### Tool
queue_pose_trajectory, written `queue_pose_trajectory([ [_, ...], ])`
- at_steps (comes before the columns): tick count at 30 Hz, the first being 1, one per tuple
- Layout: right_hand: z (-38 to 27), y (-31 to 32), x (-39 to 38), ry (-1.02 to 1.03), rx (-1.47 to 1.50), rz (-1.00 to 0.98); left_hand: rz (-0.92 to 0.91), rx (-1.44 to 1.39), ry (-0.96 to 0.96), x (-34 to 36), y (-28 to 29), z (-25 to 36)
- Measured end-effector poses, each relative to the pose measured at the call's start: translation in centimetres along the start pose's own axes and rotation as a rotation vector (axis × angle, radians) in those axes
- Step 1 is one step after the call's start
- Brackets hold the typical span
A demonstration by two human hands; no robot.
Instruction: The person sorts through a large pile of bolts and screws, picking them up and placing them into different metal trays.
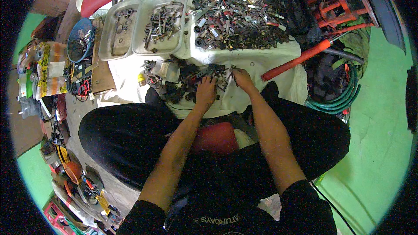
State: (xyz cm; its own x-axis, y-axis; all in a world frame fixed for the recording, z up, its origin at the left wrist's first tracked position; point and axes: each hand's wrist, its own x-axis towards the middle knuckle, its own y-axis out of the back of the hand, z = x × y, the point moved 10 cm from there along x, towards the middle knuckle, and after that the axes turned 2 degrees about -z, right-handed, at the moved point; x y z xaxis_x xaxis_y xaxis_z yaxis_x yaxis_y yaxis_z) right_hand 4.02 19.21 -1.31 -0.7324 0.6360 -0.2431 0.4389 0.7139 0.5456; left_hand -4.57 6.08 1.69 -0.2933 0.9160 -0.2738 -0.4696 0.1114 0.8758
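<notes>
Black-sleeved forearms are extending from the lower edge toward a white cloth [261, 61] spread on the floor. Left hand [205, 92] is resting palm-down, fingers loosely curled, on a small heap of dark metal parts [183, 78] at the near edge of the cloth. Right hand [242, 79] is pinching at a small piece just beside that heap; what it is grasping cannot be told. Sorting appears to be at an early stage: two clear plastic trays [161, 21] at the far left corner are holding only a modest share of bolts and washers, while a large unsorted pile of hardware [237, 17] is occupying the far edge. An orange-handled tool [300, 58] is lying across the right edge, and a green hose [344, 100] is coiling beyond it, crowding reach on that side
</notes>
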Motion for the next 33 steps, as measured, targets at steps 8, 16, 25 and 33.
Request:
queue_pose_trajectory([
  [8, 4.8, 2.5, -1.7, -0.466, 0.827, 0.214, 0.167, 0.192, -0.276, 1.6, -0.4, 4.5],
  [16, 2.4, 5.8, 0.2, -0.155, -0.285, 0.382, -0.038, -0.024, -0.1, 2.6, -0.9, 3.7],
  [25, -1.9, 2.8, -0.5, -0.245, -0.383, 0.088, -0.052, -0.373, 0.006, 1.6, -0.4, 3.8],
  [33, -1.9, 0.9, 0.5, -0.344, -0.481, 0.041, -0.065, -0.576, 0.253, 2.7, -3.6, 1.3],
])
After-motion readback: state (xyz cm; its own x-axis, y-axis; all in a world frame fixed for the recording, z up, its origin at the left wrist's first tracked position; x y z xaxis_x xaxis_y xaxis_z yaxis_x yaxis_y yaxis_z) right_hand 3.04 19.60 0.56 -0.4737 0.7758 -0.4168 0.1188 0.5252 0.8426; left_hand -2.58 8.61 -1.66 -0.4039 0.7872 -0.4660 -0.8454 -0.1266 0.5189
